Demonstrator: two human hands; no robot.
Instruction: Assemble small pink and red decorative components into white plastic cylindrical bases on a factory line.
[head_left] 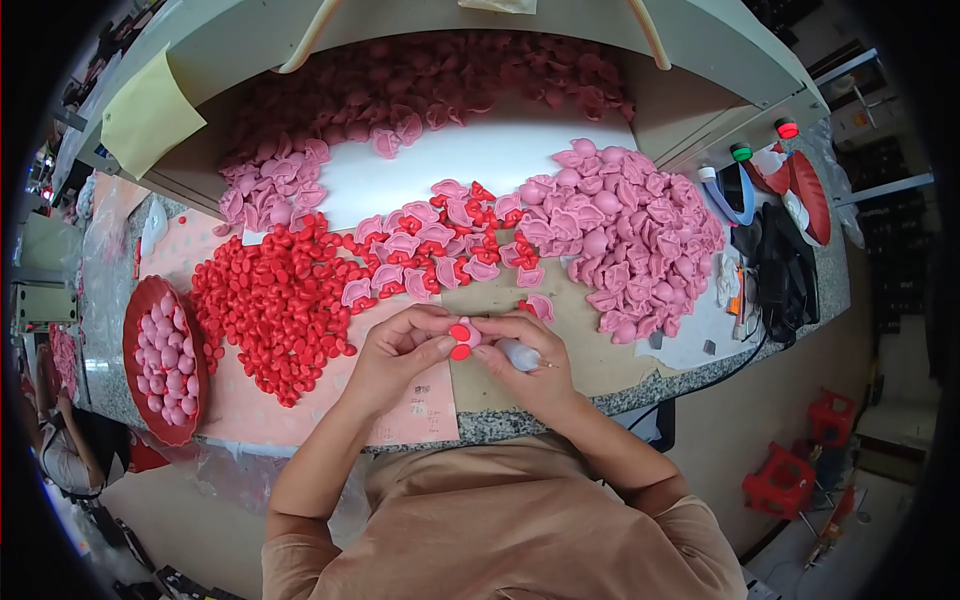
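Note:
My left hand (408, 352) and my right hand (532, 372) meet over the table's front edge. Between their fingertips they pinch a small pink piece with red ovals (461, 350) on it. Tucked in my right hand is a whitish squeeze bottle (520, 355) with a thin needle tip. Just beyond my fingers lies one pink and red piece (540, 307). Farther off, rows of joined pink and red pieces (402, 245) spread across the middle. A heap of red oval parts (285, 310) lies to the left, and a heap of pink shell-shaped parts (640, 240) to the right.
A red bowl (186, 425) of pink round parts stands far left. More pink shells (480, 75) fill the hooded machine's back. At right are a blue tape roll (738, 195), a black bag (790, 270) and a cable. Red stools (778, 482) stand on the floor; another person sits left.

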